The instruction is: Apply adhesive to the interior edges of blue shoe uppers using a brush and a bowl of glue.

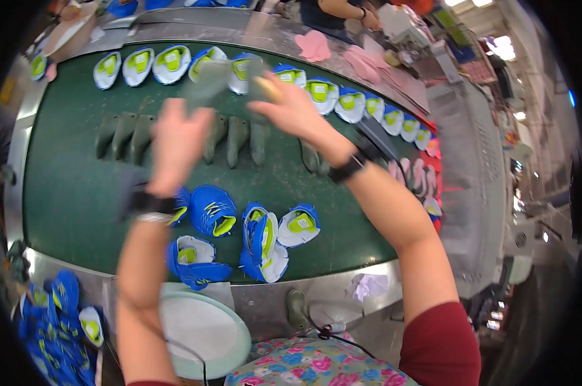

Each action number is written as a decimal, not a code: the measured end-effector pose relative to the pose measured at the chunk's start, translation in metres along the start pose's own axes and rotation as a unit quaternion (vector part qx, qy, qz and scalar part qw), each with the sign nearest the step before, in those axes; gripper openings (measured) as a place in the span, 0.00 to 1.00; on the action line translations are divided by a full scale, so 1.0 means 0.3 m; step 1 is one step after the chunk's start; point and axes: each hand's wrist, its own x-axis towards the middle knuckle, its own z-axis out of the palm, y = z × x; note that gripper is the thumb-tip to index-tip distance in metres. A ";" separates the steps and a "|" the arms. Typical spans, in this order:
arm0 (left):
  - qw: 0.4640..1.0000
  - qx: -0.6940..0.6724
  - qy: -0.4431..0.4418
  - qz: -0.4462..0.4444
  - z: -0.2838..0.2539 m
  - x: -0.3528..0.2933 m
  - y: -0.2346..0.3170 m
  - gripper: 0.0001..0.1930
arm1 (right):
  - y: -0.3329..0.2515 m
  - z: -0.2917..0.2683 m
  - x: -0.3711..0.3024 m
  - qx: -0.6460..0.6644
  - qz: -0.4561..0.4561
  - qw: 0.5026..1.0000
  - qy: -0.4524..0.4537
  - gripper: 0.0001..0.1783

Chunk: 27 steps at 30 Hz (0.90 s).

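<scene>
My left hand [178, 145] is blurred over the green conveyor belt, its fingers closed on a greyish-green shoe last [207, 83]. Across from it, my right hand [297, 108] grips another dark green shoe last [257, 80], also smeared; a small yellowish patch by its fingers is too blurred to name. Several dark green lasts [237, 143] lie in a row below the hands. Beyond them runs a line of blue and white shoe uppers [172, 63] with lime linings. Nearer me, more blue uppers [212, 211] lie loosely grouped, some on their sides.
A pale round stool [204, 328] stands at the belt's near metal edge [329, 287], beside crumpled paper [370, 285]. Blue uppers [59, 328] are heaped at lower left. Pink insole-shaped pieces [363, 63] lie on the far ledge. A co-worker's arm [342, 9] shows at the top.
</scene>
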 end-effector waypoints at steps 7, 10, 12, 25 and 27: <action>0.932 -0.137 -0.133 -0.307 0.638 -0.065 0.739 0.19 | 0.608 0.216 -0.418 -0.122 0.162 0.979 -0.030 0.43; 0.889 -0.133 -0.244 -0.365 0.733 -0.123 0.718 0.18 | 0.609 0.306 -0.432 -0.108 0.215 0.970 -0.044 0.45; 0.894 -0.102 -0.280 -0.336 0.728 -0.129 0.736 0.20 | 0.660 0.282 -0.457 -0.101 0.207 0.972 -0.049 0.45; 0.820 -0.319 0.118 -0.461 -0.654 -0.684 0.939 0.11 | 0.291 -0.065 -1.030 0.110 0.044 0.990 -0.081 0.15; 0.690 -0.414 0.098 -0.586 -0.589 -0.886 1.072 0.10 | 0.261 0.016 -1.061 0.131 0.064 0.979 -0.142 0.14</action>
